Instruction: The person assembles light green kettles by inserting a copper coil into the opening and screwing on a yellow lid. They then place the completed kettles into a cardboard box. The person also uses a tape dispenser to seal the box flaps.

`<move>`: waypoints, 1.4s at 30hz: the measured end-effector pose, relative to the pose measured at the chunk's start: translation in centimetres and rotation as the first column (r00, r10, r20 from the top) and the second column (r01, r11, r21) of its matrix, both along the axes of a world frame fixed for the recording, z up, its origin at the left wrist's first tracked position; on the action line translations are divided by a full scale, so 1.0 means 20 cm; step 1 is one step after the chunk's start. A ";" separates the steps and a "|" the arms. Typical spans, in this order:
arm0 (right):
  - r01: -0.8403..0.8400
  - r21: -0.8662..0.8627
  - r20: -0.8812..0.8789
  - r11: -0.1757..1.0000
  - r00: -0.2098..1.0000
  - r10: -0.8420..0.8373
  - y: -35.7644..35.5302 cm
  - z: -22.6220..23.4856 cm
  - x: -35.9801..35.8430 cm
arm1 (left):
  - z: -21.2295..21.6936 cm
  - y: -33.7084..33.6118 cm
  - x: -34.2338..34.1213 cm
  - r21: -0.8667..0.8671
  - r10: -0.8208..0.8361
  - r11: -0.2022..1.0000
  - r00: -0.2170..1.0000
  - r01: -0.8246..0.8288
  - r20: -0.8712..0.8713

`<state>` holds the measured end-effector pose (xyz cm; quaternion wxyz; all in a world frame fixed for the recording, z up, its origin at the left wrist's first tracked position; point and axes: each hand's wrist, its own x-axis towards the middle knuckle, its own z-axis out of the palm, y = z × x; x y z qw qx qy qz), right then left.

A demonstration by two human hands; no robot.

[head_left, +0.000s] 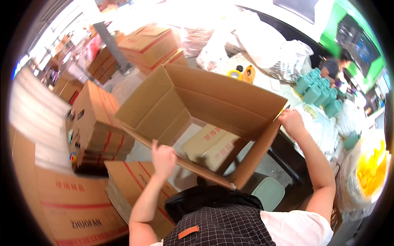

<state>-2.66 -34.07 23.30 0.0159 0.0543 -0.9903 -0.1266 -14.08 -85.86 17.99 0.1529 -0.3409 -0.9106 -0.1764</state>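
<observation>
A large brown cardboard box (230, 102) is held in front of me, tilted, with its top open. My left hand (164, 159) is closed on its near edge, towards the left. My right hand (292, 123) grips the rim at the far right corner. Down within the box's walls shows a smaller tan carton (211, 143) with red print, grey surface around it. Whether that carton lies inside or is seen through an open bottom, I cannot tell.
Stacked flattened cartons (139, 180) and a tall carton stack (98, 123) stand left. Right is a table with green bottles (316, 90), a tape roll (234, 74) and white sacks (262, 41). A bag of yellow pieces (371, 172) and green stool (269, 192) are near. Someone (334, 67) sits far right.
</observation>
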 end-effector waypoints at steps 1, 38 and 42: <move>0.093 0.075 -0.086 0.993 0.993 -0.086 -0.01 -0.11 0.06 | -0.02 0.09 -0.01 0.044 -0.172 0.985 0.980 0.168 0.097; -0.258 -0.725 -0.478 0.638 0.855 -0.198 -0.29 -1.17 -0.58 | 0.02 0.68 -0.41 -0.253 -0.561 0.370 0.432 0.894 0.706; -0.110 -0.671 -0.409 0.734 0.880 -0.242 0.23 -0.01 -1.01 | -0.40 1.14 -0.55 -0.341 -0.606 0.649 0.734 0.680 0.307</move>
